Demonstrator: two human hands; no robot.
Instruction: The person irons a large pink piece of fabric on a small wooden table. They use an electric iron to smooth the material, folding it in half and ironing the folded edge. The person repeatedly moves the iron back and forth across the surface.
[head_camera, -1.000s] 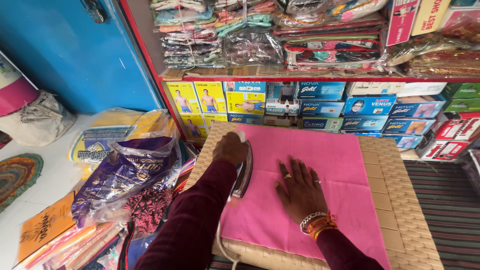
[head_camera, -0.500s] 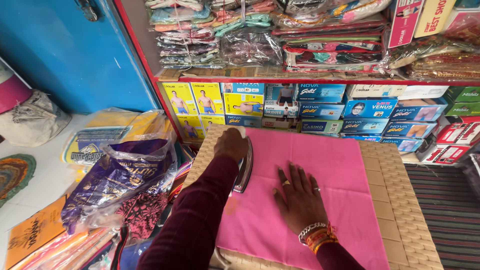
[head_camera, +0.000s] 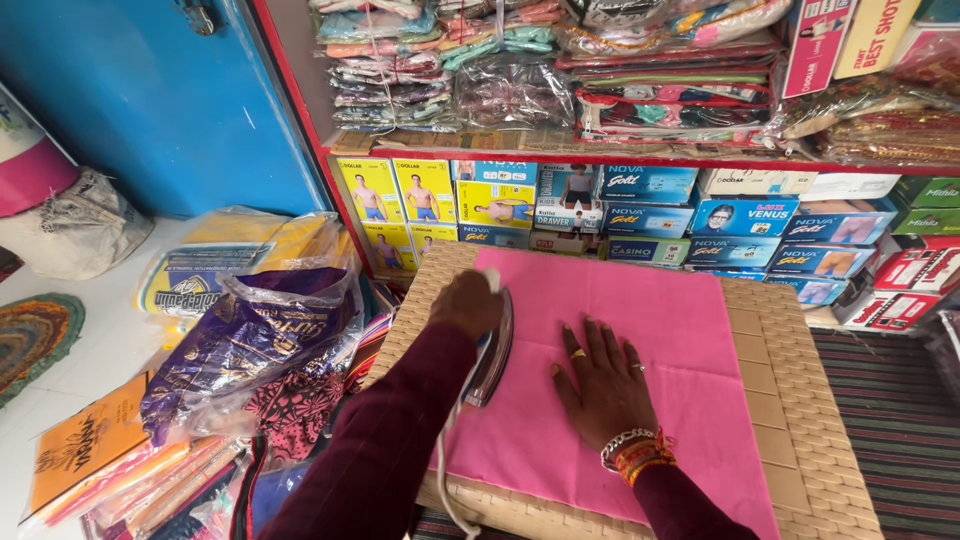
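1 iron (head_camera: 492, 352), 1 pink cloth (head_camera: 640, 370), 1 woven board (head_camera: 790, 420), 2 hands: left hand (head_camera: 468, 303), right hand (head_camera: 603, 383), 2 rings, 1 purple bag (head_camera: 240, 345)

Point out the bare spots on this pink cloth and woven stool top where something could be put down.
Free: the pink cloth right of the right hand, and the woven top's right strip. Crowded: the left edge, where the left hand grips the iron, beside plastic-wrapped packets.

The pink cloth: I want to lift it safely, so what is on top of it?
On the pink cloth lie the iron, held by the left hand, and the flat right hand. The cloth beneath them is hidden.
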